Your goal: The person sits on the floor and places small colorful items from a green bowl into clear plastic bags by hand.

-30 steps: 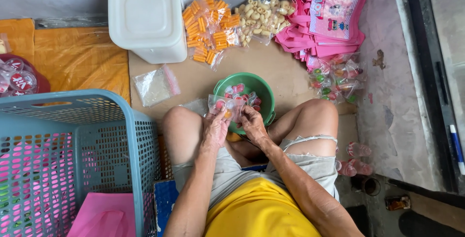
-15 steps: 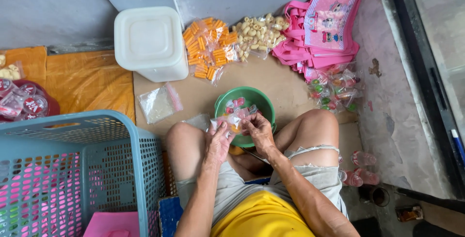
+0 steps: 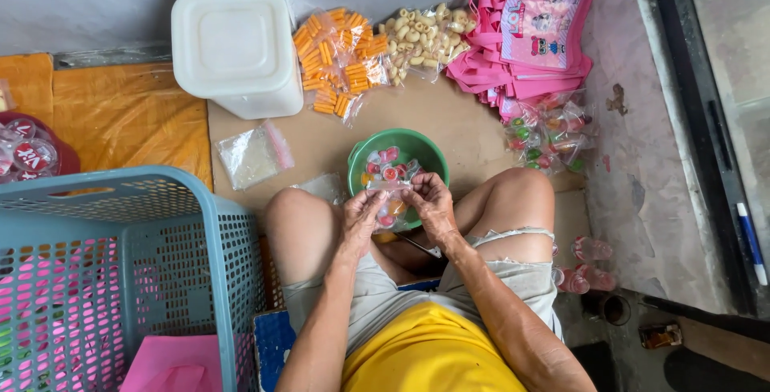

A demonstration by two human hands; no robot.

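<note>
Left hand (image 3: 362,209): sitting at frame centre, fingers curling inward — pinching.
Right hand (image 3: 427,202): meeting the left, fingertips nearly touching.
Forearms: rising from the lower edge, converging between bent, bare knees.

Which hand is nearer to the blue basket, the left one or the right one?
The left. The left hand is on the side of the blue basket, just past the knee. The right hand is beyond the left one, over the green bowl, farther from the basket.
</note>
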